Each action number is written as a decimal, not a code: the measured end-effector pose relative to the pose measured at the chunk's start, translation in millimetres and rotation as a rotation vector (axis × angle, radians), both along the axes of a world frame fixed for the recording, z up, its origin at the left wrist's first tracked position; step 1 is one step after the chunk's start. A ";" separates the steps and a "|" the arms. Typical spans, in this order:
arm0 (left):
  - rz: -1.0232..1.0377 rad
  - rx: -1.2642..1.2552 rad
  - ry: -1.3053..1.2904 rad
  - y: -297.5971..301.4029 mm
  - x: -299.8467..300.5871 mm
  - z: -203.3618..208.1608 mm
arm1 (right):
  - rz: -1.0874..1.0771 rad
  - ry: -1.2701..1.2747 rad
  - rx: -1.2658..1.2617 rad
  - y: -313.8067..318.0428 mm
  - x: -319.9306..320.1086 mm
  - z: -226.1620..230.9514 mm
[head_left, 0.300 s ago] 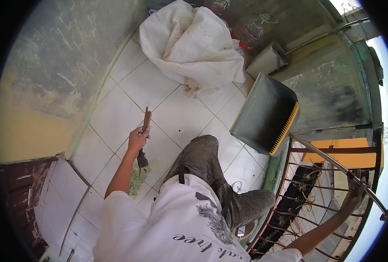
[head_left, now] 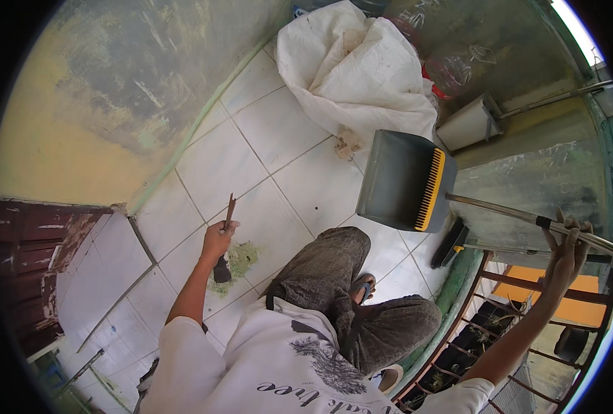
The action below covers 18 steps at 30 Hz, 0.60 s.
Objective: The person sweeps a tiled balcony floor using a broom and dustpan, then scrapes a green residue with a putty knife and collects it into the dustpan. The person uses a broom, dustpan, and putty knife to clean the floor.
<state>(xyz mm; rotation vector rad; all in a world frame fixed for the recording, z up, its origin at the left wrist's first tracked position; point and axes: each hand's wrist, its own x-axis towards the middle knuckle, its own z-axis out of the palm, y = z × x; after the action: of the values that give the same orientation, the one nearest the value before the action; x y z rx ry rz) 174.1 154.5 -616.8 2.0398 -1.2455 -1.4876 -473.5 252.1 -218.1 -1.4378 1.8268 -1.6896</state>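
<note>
My left hand (head_left: 217, 241) is closed around a narrow brown tool (head_left: 230, 208) that looks wooden, split at its upper end. Below the fist a dark flat piece (head_left: 222, 270), seemingly its other end, hangs over a patch of green debris (head_left: 242, 258) on the tiles. On the right, my right hand (head_left: 567, 250) grips the metal pole of a grey long-handled dustpan (head_left: 394, 181); some fingers stick out past the pole. The pan has a yellow comb-toothed edge and its open tray shows no litter.
A large white sack (head_left: 362, 72) slumps on the tiled floor by the back wall, beside clear plastic bottles (head_left: 450, 72) and a white pipe-like container (head_left: 470, 124). A black-bristled broom head (head_left: 450, 243) rests near the right wall. Metal railing (head_left: 548, 293) runs along the lower right.
The view has turned, shifting the scene rightward. The dustpan has swung round so its toothed edge stands more upright, and the right hand's fingers have loosened somewhat. The broom head has come into sight.
</note>
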 end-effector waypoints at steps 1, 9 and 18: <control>-0.016 -0.065 -0.134 11.1 23.2 3.0 | 0.053 -0.045 0.019 -23.0 -3.7 -36.7; -0.051 0.024 -0.299 23.4 70.7 -32.1 | 0.269 0.113 0.178 -115.7 28.0 -119.9; 0.235 -0.096 0.174 -45.0 9.9 83.0 | 0.477 0.147 0.098 -208.5 138.1 -154.6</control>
<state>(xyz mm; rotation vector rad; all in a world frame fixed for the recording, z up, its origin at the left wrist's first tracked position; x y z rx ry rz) 184.0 109.5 -533.8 1.8764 -0.9547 -1.4312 -335.4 43.6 -372.8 -1.8134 1.4483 -1.2717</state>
